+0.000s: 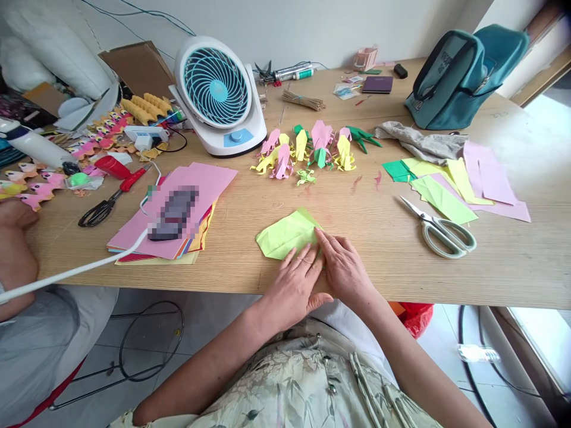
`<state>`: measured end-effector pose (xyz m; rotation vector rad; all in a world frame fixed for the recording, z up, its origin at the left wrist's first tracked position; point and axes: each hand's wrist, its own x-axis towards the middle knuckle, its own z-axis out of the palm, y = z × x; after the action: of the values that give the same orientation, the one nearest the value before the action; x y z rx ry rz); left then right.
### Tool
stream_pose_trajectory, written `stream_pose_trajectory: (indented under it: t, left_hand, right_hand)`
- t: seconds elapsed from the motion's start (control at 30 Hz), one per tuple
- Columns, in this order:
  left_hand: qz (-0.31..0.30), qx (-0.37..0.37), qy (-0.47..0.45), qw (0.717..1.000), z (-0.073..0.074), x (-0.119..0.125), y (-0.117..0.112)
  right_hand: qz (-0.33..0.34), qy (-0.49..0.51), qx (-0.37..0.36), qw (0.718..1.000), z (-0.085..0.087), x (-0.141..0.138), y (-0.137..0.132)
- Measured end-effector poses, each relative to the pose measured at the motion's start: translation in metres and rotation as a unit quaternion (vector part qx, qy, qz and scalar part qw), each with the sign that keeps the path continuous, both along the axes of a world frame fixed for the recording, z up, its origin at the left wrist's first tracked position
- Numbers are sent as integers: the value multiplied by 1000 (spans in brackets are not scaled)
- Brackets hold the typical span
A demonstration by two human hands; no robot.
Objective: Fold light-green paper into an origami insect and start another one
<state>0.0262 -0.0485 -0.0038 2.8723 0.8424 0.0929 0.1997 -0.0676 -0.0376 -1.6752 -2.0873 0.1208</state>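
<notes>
My left hand (298, 276) lies flat, fingers extended, on the near edge of the folded lime-green paper (285, 235). Right hand (345, 264) presses its right end; can't tell if pinching. Scissors (427, 220) right of my hands, paper stack (209, 181) left, origami frogs (321, 138) beyond, desk fan (218, 90) behind-left.

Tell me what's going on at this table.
A person is handling a creased lime-green paper sheet on a wood-grain tabletop. The left grip lies flat over its near side; the right grip rests at its right end. Beyond it is a cluster of pink, yellow and green folded-paper figures; metal scissors with pale handles lie to the right.
</notes>
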Motion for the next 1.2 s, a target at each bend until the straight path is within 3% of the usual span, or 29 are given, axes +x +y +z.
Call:
stream_pose_trajectory:
  t: [0.17, 0.47, 0.53, 0.63, 0.73, 0.8, 0.87, 0.97, 1.07, 1.2]
  left_hand:
    - [23, -8, -13, 1000, -18, 1, 4]
    - [85, 15, -7, 996, -15, -20, 5]
    - [86, 12, -6, 996, -15, -20, 5]
    - [85, 8, -11, 996, -15, -18, 5]
    - [86, 8, -18, 996, -14, -18, 5]
    - [85, 13, -24, 996, -16, -19, 5]
    - [79, 22, -37, 996, -21, -20, 5]
    - [63, 46, -53, 996, -32, -23, 4]
    - [64, 70, -49, 994, -37, -23, 4]
    - [78, 59, -39, 994, -30, -21, 4]
  right_hand:
    - [3, 2, 13, 1000, 0, 1, -1]
    - [-3, -20, 4, 1000, 3, 0, -3]
    - [-33, -37, -16, 999, 4, 6, -10]
    - [-133, -60, -36, 989, 7, 22, -26]
    - [-191, -67, -18, 979, 15, 29, -41]
    - [-173, -59, 14, 983, 21, 17, -44]
    - [-78, -49, 13, 996, 27, -5, -41]
    - [50, -25, -50, 997, 28, -39, -29]
    - [47, -15, -79, 996, 25, -52, -17]
    - [19, -28, -77, 996, 19, -42, -18]
